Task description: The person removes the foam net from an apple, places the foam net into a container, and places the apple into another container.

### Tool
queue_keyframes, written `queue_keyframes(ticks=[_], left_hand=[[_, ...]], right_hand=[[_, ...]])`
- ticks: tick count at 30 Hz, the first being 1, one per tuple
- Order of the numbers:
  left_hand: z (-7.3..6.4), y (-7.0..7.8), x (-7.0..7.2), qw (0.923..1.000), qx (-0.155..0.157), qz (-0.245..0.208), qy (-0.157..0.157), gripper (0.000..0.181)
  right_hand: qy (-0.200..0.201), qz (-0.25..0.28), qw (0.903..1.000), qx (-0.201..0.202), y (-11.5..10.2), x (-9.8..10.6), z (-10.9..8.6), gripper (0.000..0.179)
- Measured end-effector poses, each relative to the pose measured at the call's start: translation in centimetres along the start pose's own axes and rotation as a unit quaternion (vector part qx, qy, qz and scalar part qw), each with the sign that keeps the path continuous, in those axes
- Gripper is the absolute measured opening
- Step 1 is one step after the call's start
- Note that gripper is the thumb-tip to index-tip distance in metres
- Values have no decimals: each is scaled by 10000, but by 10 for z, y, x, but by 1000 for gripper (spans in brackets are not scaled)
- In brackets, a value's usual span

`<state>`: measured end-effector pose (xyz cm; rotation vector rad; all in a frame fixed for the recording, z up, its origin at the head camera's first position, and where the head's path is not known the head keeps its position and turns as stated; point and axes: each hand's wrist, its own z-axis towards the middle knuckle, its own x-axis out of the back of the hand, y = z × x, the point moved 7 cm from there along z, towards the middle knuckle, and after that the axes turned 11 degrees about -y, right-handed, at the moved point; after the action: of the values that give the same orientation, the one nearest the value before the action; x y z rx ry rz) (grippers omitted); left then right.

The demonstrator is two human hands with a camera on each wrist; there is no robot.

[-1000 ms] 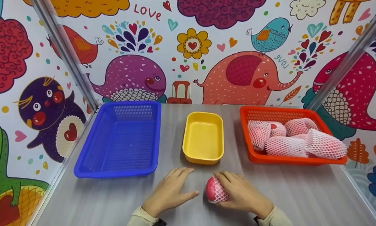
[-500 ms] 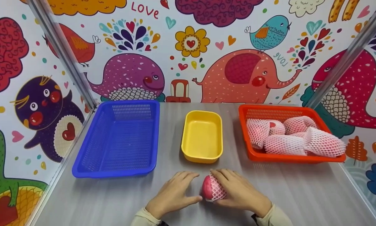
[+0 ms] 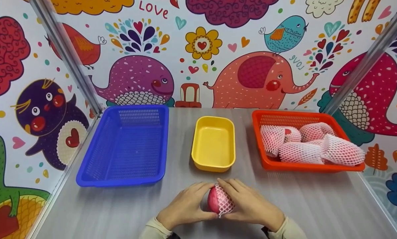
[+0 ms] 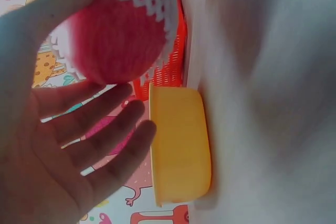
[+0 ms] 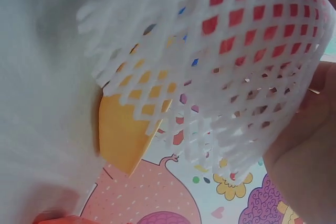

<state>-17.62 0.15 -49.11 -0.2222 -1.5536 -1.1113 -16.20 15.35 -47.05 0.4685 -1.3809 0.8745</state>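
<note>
A red apple, partly covered by a white foam net, is between my two hands over the near part of the table. My right hand grips the netted side, fingers over the top and thumb low. On the bare side, my left hand holds the apple between thumb and forefinger. The left wrist view shows the apple's red skin out of the net, and my other left fingers extended apart from it. In the right wrist view the net's loose end hangs past the fruit.
Ahead stands a yellow tub with nothing in it. At the left is an empty blue basket. An orange-red basket at the right holds several netted fruits. Patterned walls enclose the grey table.
My left hand has moved right and come into contact with the apple. My right hand has brought the netted apple slightly left, toward it.
</note>
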Motion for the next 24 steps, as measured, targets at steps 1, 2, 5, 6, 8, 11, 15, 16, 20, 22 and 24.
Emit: queue_keyframes(ticks=[1,2,5,6,8,11,15,16,20,22,24], left_hand=[[0,0,0,10000,-40,-15,-5,79],[1,0,-1,10000,-73,-32,0,79],[1,0,1,9999,-118,-69,58,78],[1,0,2,9999,-120,-95,77,78],[0,0,4,9998,-131,-122,114,78],[-1,-1,7,9997,-151,-146,141,77],[-4,-3,8,9995,-137,-240,122,76],[-5,-3,9,9995,-132,-265,129,76],[-7,-6,12,9993,-88,-323,189,74],[-8,-7,14,9992,-68,-337,223,73],[-10,-9,15,9991,-53,-347,247,72]], right_hand=[[-2,29,10000,17,-1,0,0,100],[-7,53,10000,27,-1,0,0,100],[-23,74,10000,43,-2,2,-1,103],[-31,64,10000,33,-2,2,-1,104],[-58,44,10000,-15,-1,4,-3,106],[-60,-5,9999,-82,0,7,-8,107],[51,93,9999,-23,2,14,-15,98],[96,139,9999,29,3,16,-17,93],[364,306,9983,325,5,22,-23,66],[545,312,9968,499,6,26,-24,53],[716,276,9949,657,8,29,-26,46]])
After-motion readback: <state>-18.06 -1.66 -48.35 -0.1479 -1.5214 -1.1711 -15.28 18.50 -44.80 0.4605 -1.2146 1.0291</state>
